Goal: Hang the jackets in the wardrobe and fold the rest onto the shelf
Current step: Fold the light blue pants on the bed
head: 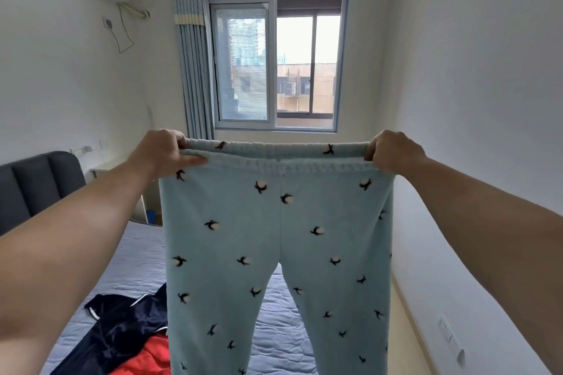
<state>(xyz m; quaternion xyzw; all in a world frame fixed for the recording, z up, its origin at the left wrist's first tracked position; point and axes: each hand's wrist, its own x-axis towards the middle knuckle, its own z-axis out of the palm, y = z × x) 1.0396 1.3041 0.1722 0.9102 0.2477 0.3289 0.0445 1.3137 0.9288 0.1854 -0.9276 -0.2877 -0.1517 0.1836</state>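
Now the left hand (163,153) and right hand (393,151) pinch the stretchy waistband of soft, fuzzy blue pajama pants (274,253) with little dark birds.

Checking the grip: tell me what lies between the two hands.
Head view: the waistband of the blue trousers, held at its ends by left hand and right hand.

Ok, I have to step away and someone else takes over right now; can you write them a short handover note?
Left hand grips one end of the waistband of the light blue trousers, right hand the other; they hang spread, legs down, above the bed.
A navy jacket and a red garment lie crumpled on the bed, lower left.
Wardrobe and shelf are out of view, so nothing shows as done.
Left: fold the trousers, hang the jacket, sort the red garment.
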